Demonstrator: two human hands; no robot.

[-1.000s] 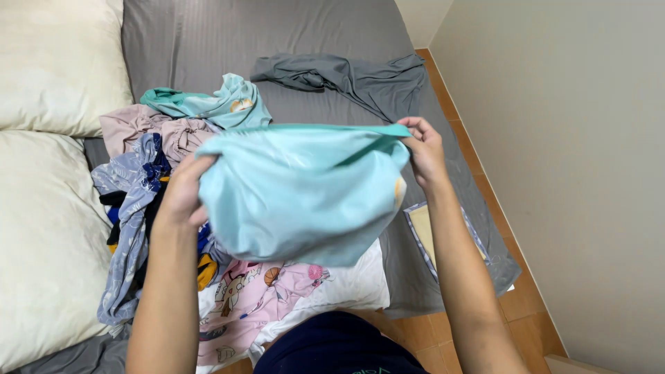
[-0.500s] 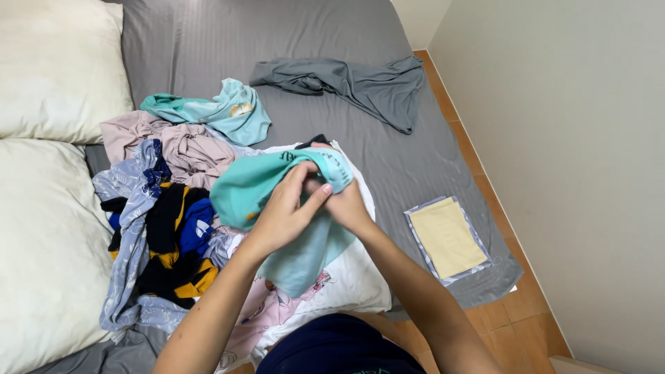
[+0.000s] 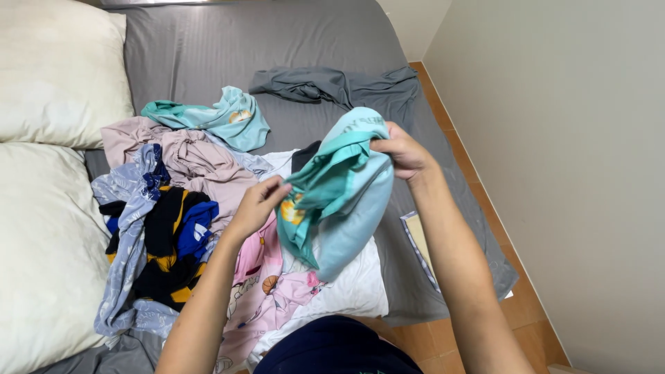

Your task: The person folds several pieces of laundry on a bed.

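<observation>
Your right hand (image 3: 404, 151) and left hand (image 3: 260, 204) pinch the limp, light turquoise cotton shirt (image 3: 339, 194); hold its edges, since it sags.

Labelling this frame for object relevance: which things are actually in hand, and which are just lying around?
In hand:
- light blue garment
- left hand and right hand, both gripping it

Lying about:
- teal shirt
- grey garment
- mauve top
- black-and-yellow piece
- pink printed cloth
- pillows
</observation>
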